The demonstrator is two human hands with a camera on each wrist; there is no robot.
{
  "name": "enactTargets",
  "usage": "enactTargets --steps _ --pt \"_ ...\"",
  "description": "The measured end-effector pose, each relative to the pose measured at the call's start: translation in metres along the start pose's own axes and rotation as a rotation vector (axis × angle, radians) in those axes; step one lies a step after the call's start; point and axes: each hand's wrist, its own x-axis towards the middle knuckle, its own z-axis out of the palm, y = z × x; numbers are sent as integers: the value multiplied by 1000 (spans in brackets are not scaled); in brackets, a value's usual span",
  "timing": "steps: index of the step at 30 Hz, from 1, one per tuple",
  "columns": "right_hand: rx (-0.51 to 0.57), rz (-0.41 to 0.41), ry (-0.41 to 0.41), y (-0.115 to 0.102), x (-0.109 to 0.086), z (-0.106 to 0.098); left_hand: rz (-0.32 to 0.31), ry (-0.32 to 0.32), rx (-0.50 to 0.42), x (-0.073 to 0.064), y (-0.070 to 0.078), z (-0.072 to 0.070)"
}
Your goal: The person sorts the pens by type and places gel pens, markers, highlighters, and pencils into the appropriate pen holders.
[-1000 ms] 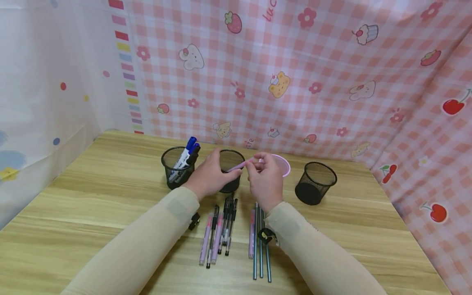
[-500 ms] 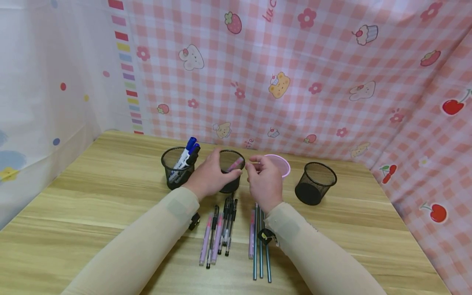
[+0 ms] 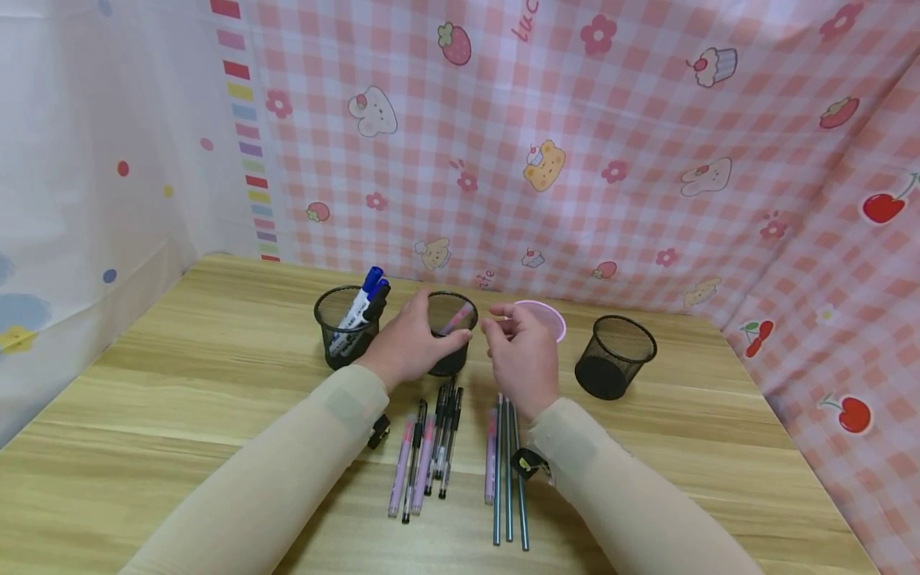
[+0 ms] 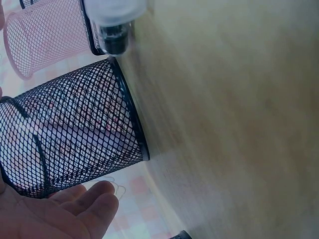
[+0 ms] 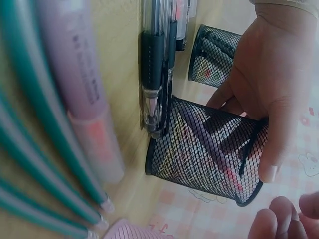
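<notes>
My left hand (image 3: 410, 339) holds the middle black mesh pen holder (image 3: 451, 364), its thumb across the near side of the rim. Inside that holder leans a purple-pink highlighter (image 3: 458, 318), also visible through the mesh in the right wrist view. Just right of the rim is my right hand (image 3: 523, 359), fingers loosely bent with nothing between them. It overlaps the pink mesh holder (image 3: 552, 321) behind it. On the table before the hands lie several black-capped gel pens (image 3: 449, 447), purple-pink highlighters (image 3: 400, 471) and teal pencils (image 3: 509, 487).
To the left stands another black mesh holder (image 3: 322, 329) with several blue- and black-capped markers (image 3: 357, 307). A third black mesh holder (image 3: 607, 377) stands at the right, with nothing visible inside. A pink checked cloth (image 3: 503, 224) hangs behind the wooden table (image 3: 237, 359).
The highlighter pinched by the right hand has dropped into the middle holder. Afterwards the right hand shifts slightly right, away from the rim. The left hand stays in place.
</notes>
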Motion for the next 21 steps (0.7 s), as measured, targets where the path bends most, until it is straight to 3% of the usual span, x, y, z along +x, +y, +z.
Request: enactTargets --steps 5,13,21 --pt "-100 -29 -74 1 -3 -9 -2 -2 0 -1 0 -1" --pt "-262 -2 -224 6 -8 -20 -11 -10 -8 -3 1 -1" --pt "-458 30 -446 10 -13 -29 -4 -5 -2 -3 1 -1"
